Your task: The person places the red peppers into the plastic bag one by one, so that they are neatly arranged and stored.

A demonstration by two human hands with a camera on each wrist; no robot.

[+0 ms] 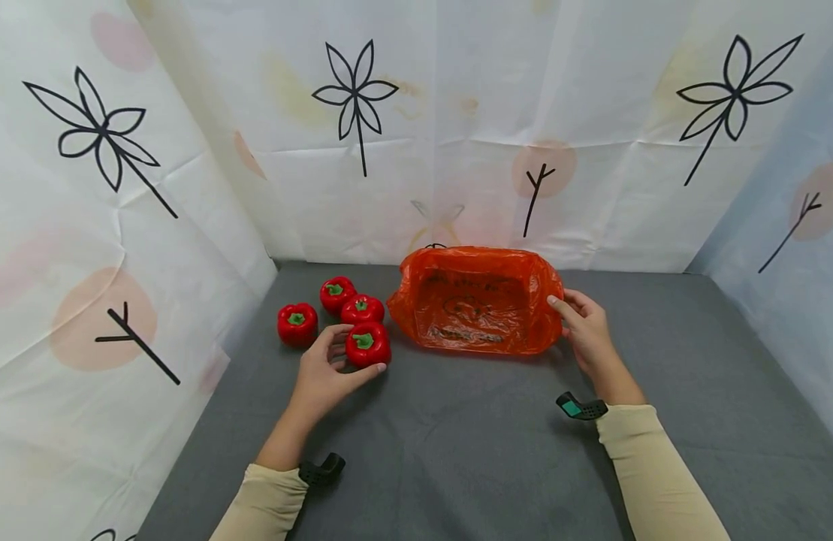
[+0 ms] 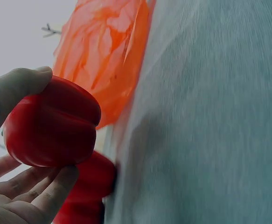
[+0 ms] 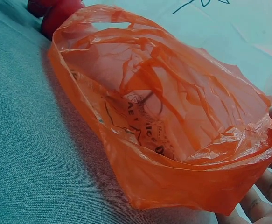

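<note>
My left hand (image 1: 328, 372) grips a red bell pepper (image 1: 369, 344) between thumb and fingers, its green stem facing up. In the left wrist view that pepper (image 2: 54, 123) hangs just off the grey cloth. Beyond it, more red bell peppers stand in a group: one at the left (image 1: 297, 324), one at the back (image 1: 337, 294) and one close behind the held one (image 1: 362, 309). With its thumb at the rim, my right hand (image 1: 587, 334) pinches the right edge of an orange plastic bag (image 1: 477, 300). The bag's mouth gapes towards me, and dark print shows inside it (image 3: 145, 126).
A grey cloth (image 1: 457, 443) covers the table. White sheets with black plant drawings (image 1: 430, 98) close off the back and both sides. Each wrist carries a dark strap-like device, one at the left (image 1: 323, 469) and one at the right (image 1: 581, 407).
</note>
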